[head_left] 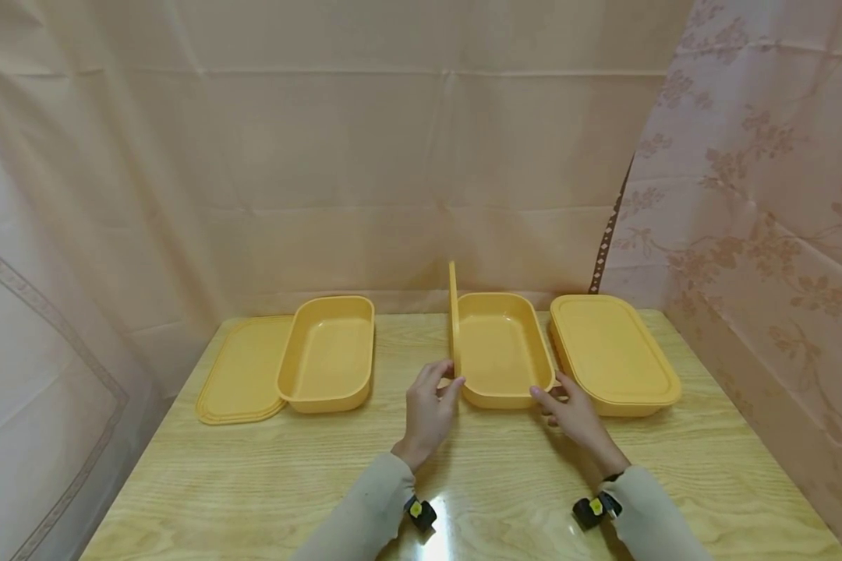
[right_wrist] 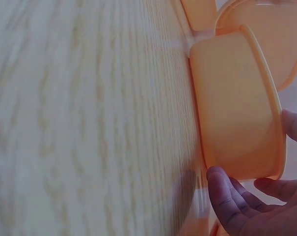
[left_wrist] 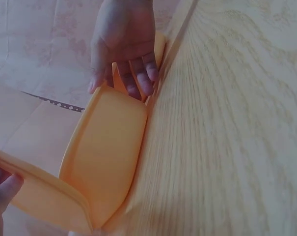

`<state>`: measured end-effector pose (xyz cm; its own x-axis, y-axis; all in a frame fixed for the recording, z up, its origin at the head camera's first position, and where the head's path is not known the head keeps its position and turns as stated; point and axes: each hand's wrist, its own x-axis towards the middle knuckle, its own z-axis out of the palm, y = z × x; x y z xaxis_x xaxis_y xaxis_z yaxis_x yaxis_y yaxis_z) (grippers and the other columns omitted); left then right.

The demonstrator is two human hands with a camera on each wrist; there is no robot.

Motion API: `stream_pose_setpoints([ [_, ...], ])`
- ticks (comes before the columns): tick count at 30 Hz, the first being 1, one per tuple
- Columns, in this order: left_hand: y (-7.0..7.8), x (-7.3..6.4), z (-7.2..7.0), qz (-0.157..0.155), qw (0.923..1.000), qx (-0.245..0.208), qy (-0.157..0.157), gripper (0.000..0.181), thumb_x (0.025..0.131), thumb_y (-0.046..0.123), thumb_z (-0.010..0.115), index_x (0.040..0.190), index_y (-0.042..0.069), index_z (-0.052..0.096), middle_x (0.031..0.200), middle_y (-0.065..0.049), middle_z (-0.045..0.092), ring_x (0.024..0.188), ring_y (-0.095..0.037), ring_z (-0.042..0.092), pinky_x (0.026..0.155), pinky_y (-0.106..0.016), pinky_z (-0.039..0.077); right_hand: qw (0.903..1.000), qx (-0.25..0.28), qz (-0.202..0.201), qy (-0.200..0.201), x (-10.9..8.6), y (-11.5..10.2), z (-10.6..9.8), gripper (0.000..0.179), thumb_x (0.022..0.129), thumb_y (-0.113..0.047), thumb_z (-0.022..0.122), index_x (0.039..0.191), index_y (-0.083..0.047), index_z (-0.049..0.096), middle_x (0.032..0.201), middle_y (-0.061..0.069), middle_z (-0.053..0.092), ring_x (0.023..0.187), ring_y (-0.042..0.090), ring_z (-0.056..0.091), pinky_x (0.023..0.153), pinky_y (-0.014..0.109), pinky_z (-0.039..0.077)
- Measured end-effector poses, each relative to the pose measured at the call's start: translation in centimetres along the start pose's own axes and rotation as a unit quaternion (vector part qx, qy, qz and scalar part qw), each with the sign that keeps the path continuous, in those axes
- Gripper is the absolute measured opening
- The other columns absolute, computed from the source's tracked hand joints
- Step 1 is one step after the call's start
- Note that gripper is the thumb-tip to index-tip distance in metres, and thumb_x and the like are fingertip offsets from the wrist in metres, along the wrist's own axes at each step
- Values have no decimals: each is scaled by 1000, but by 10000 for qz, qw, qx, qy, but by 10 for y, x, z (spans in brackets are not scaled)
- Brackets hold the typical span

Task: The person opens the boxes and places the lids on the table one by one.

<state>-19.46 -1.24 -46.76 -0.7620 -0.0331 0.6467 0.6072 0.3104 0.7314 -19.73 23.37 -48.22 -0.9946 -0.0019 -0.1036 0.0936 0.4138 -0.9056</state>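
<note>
A yellow lid (head_left: pixel 454 319) stands on edge, nearly upright, along the left side of the middle yellow container (head_left: pixel 503 402). My left hand (head_left: pixel 426 413) pinches this lid near its front end, thumb on one face and fingers on the other. The container is uncovered and nothing lies inside it. At its front right corner, my right hand (head_left: pixel 577 414) holds the wall, with the thumb at the rim and the other fingers lower down the side. In the right wrist view the lid (right_wrist: pixel 268 44) leans out beyond the container (right_wrist: pixel 231 108).
To the left, an uncovered yellow container (head_left: pixel 326 404) overlaps a flat lid (head_left: pixel 242 374) beside it. A third container with its lid on (head_left: pixel 613 351) stands close on the right. All are on a wood-grain table (head_left: pixel 252 483), with a beige curtain (head_left: pixel 337 156) behind.
</note>
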Motion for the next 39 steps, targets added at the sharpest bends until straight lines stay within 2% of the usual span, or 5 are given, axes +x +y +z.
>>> stream_pose_setpoints([
  [19, -8, -3, -1, -27, 9997, -48, -233, 19, 86, -2, 70, 103, -6, 66, 96, -17, 67, 89, -29, 69, 72, -23, 59, 10000, -42, 49, 12, 0, -1, 1, 61, 98, -34, 58, 145, -2, 37, 102, 15, 55, 84, 21, 67, 66, 27, 56],
  [23, -6, -4, -2, -209, 9994, -157, -244, 19, 82, -6, 71, 100, -8, 67, 92, -19, 69, 85, -31, 70, 69, -26, 59, 9999, -85, 61, 26, 0, 0, 1, 61, 98, -35, 58, 145, -3, 38, 102, 16, 55, 85, 22, 67, 66, 26, 56],
  [28, -4, -5, -4, -552, 9979, -149, -304, 19, 82, -6, 71, 100, -9, 67, 91, -20, 70, 84, -32, 71, 70, -23, 59, 9999, -90, 49, 27, 0, 0, 1, 62, 98, -36, 58, 146, -4, 37, 103, 17, 56, 85, 22, 68, 67, 28, 57],
  [34, -2, -3, -7, -974, 9936, 135, -555, 20, 82, -3, 72, 100, -6, 66, 91, -19, 72, 82, -28, 73, 70, -17, 57, 9999, -118, 40, 5, -2, -3, 1, 62, 98, -37, 57, 146, -4, 36, 105, 18, 56, 87, 24, 68, 68, 29, 57],
  [39, 0, -2, -9, -1054, 9918, 344, -634, 20, 82, 0, 72, 100, -5, 65, 91, -18, 73, 82, -28, 73, 69, -18, 57, 9999, -164, 44, 7, -2, -4, 1, 63, 98, -37, 57, 147, -2, 35, 104, 18, 56, 87, 24, 69, 67, 30, 58],
])
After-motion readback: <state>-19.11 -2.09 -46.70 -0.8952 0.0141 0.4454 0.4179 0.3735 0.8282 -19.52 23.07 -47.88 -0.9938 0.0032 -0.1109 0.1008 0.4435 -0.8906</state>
